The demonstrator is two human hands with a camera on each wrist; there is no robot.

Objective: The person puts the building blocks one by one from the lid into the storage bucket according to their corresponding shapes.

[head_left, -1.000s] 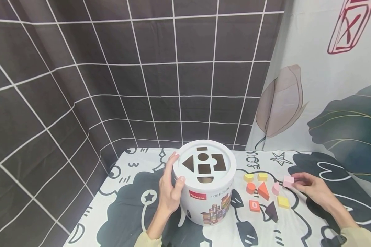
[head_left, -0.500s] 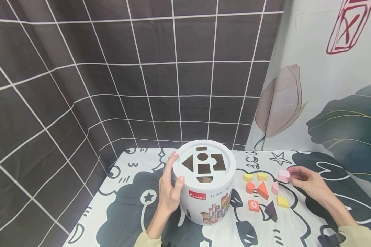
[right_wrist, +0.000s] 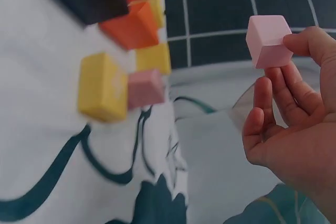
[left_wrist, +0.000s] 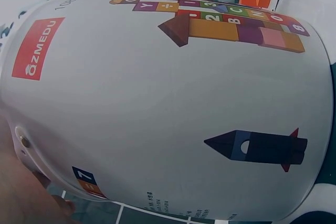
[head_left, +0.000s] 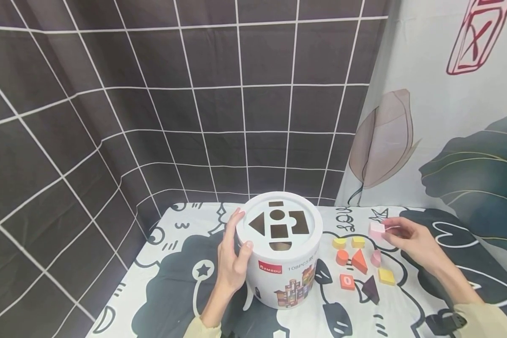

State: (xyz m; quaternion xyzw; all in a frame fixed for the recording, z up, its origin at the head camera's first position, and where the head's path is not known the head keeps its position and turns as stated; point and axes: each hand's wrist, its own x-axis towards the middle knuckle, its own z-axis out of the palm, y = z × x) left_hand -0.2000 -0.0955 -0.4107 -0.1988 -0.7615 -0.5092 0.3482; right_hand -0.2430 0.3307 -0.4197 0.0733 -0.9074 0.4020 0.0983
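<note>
A white lidded bucket (head_left: 285, 277) stands upright, its lid (head_left: 297, 244) cut with shaped holes. My left hand (head_left: 231, 264) rests against its left side, with fingers and thumb at the lid's rim. My right hand (head_left: 416, 241) pinches a pink cube block (right_wrist: 269, 43) between thumb and fingers, raised above the tabletop. Below it lie a yellow block (head_left: 386, 276), a smaller pink block (head_left: 376, 258), an orange triangular block (head_left: 359, 261), an orange round block (head_left: 342, 257) and a dark triangular block (head_left: 370, 289).
Two more yellow blocks, one (head_left: 339, 243) beside the other (head_left: 358, 242), lie at the back of the group. A red block marked 0 (head_left: 347, 281) sits near the bucket. A patterned cloth (head_left: 181, 281) covers the table, and a dark gridded curtain (head_left: 203, 112) hangs behind.
My right hand has lifted the pink cube and carried it leftward and away from me. The left hand, the bucket and the other blocks have stayed in place.
</note>
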